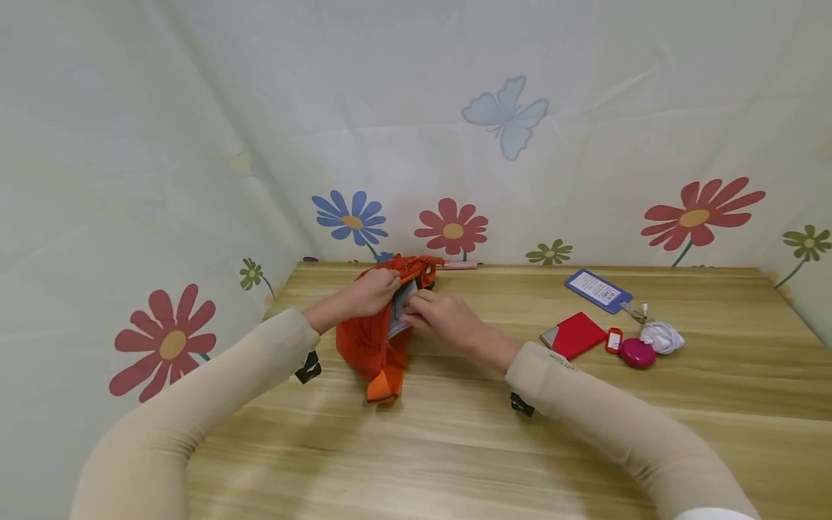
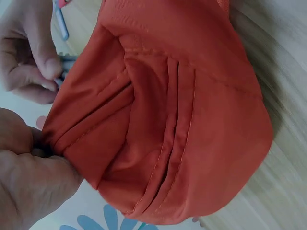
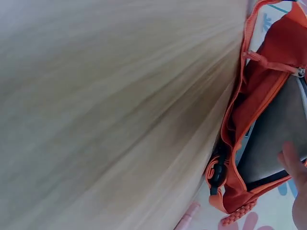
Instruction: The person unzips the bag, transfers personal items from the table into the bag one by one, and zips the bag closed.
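An orange-red fabric waist bag [image 1: 364, 347] stands on the table, its zipped opening facing right. My left hand [image 1: 373, 290] grips the upper edge of that opening; the left wrist view shows its fingers curled on the fabric. At the opening, my right hand [image 1: 448, 318] pinches a grey flat item [image 1: 403, 307] that sits partly inside the bag. The right wrist view shows the item's smooth grey face [image 3: 273, 129] between the zipper edges, with a fingertip near it. Its exact kind and lower part are hidden.
On the right of the table lie a blue card holder [image 1: 598, 290], a red and grey booklet [image 1: 575, 336], a small red tag [image 1: 614, 340], a magenta round case [image 1: 638, 353] and a bundled white cable [image 1: 661, 337]. A pink pen-like stick [image 1: 458, 266] lies behind the bag, by the flowered curtain.
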Available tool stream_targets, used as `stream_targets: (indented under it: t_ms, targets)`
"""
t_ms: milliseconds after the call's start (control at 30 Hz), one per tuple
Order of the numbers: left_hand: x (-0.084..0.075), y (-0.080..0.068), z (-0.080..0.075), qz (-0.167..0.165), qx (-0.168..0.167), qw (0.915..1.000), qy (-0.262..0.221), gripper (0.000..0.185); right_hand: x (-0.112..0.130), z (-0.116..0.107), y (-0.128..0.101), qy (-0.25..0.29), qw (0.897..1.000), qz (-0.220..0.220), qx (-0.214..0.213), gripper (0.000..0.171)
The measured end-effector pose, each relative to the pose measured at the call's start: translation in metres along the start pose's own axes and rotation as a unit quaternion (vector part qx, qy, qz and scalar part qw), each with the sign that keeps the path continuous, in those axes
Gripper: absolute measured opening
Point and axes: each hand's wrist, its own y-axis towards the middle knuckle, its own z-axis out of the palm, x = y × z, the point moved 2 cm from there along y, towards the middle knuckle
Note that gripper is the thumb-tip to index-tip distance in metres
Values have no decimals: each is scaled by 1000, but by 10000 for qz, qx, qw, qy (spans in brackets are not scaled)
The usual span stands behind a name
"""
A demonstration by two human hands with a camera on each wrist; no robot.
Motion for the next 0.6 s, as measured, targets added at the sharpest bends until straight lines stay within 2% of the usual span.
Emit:
stream_targets:
  t_ms: [133, 233, 333, 467, 533, 600]
  targets:
    - [0, -1, 3, -168, -23, 9998, 47, 36, 3, 3, -1, 605, 9949, 804, 77, 18]
    - [-1, -4, 8, -320, 232, 9988, 287, 33, 6, 3, -4, 1088, 9862, 1237, -127, 17]
    - [1, -8, 14, -666, 529, 9961, 245, 42, 10, 3, -6, 1254, 9831, 1280, -367, 16]
    - [3, -16, 19, -1068, 696, 9918, 19, 56, 14, 3, -9, 1265, 9834, 1209, -481, 16]
    - [3, -21, 19, -1062, 779, 9913, 14, 63, 15, 2, -9, 1284, 9824, 1252, -523, 15]
    - [3, -26, 20, -997, 1002, 9899, -103, 68, 15, 1, -10, 1231, 9828, 1249, -585, 15]
